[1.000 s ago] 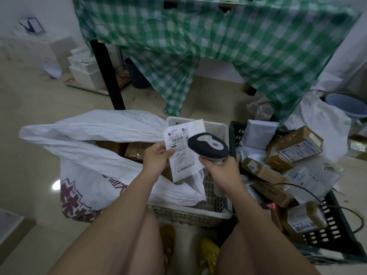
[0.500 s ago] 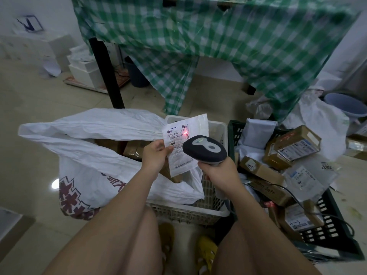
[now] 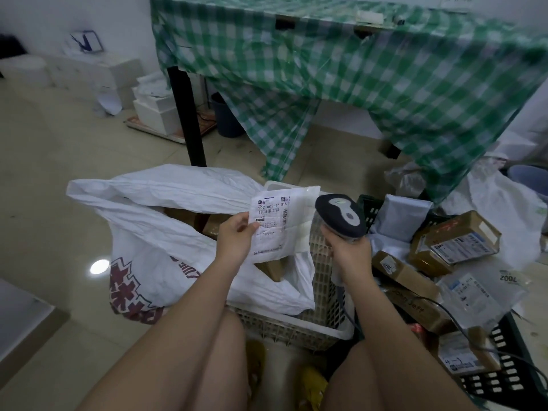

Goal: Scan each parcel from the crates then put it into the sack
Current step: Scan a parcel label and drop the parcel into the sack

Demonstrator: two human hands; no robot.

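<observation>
Left hand (image 3: 237, 237) pinches the white mailer parcel (image 3: 283, 225) by its left edge, label turned up toward the face so the barcode stays exposed; parcel hangs right above the open sack (image 3: 166, 229) mouth, handy for a drop. Right hand (image 3: 351, 252) has its grip wrapped round the scanner (image 3: 341, 216) handle, head angled toward the label. No red beam visible, so scan probably finished, though blur makes that unsure. Remaining parcels sit piled in the black crate (image 3: 501, 378) at right, within reach.
</observation>
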